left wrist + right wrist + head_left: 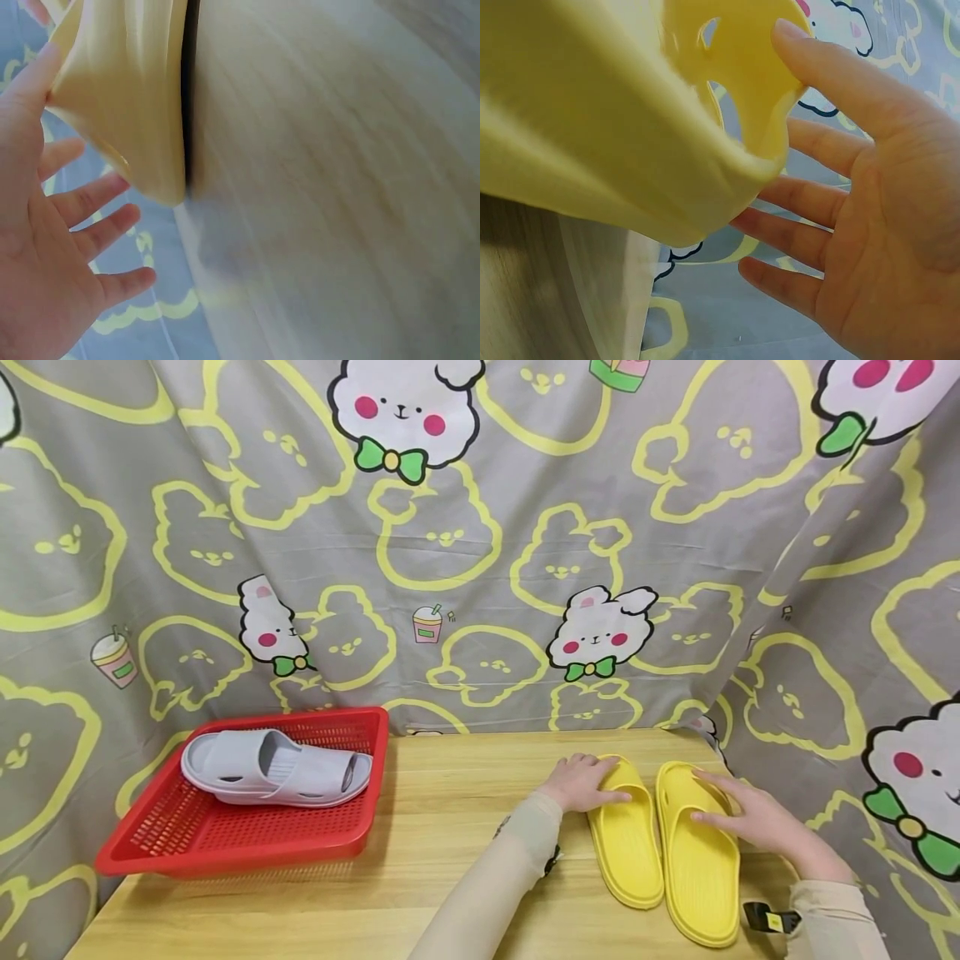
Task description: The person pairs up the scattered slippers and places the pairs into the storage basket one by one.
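Observation:
Two yellow slippers lie side by side on the wooden table at the right, toe ends pointing away. My left hand [577, 783] is at the toe of the left yellow slipper [628, 860], thumb over its strap. In the left wrist view the other fingers spread loosely beside the toe. My right hand [761, 818] is at the right yellow slipper [701, 881], its thumb at the strap. In the right wrist view that thumb touches the yellow strap [769, 82], while the remaining fingers extend nearly straight around the toe end.
A red plastic basket [277, 852] stands at the table's left, holding a pair of grey slippers [247, 760]. Behind and beside the wooden table [450, 810] hangs a grey curtain [465, 602] with cartoon prints. A black strap piece [772, 918] is near the right wrist.

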A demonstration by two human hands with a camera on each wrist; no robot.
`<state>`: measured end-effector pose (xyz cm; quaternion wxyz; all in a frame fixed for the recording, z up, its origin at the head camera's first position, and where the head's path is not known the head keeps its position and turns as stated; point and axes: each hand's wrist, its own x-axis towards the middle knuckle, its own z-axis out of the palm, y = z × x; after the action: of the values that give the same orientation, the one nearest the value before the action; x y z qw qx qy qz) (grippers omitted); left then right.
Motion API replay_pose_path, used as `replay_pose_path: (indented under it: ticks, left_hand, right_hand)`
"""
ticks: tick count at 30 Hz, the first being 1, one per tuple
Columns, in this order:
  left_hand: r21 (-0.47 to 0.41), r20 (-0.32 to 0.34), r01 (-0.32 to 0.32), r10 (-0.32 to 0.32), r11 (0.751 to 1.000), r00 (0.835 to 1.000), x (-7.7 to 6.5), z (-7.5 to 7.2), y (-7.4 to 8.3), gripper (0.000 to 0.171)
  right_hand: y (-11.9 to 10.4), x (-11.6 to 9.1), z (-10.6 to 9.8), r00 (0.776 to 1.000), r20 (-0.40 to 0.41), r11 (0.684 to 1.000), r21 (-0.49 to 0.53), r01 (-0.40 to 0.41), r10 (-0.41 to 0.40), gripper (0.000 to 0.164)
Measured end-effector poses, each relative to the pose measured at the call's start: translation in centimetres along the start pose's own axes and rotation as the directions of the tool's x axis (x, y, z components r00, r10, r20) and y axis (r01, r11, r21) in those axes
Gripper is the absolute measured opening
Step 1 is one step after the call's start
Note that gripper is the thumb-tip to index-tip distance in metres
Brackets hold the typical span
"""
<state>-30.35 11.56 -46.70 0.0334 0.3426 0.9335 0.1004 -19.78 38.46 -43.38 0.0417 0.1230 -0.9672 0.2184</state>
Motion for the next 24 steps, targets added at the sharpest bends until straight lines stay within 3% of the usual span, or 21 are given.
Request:
replay_pose_path:
  ticks: [24]
  left_hand:
    - [0.127,-0.097,0.128,-0.117,0.984,0.988,-1.5,0.1,-1.7,0.081]
  right_hand:
    - [0.3,0.2,0.0,0.998,-0.067,0.998,-0.060,0.003,-0.007,0.070]
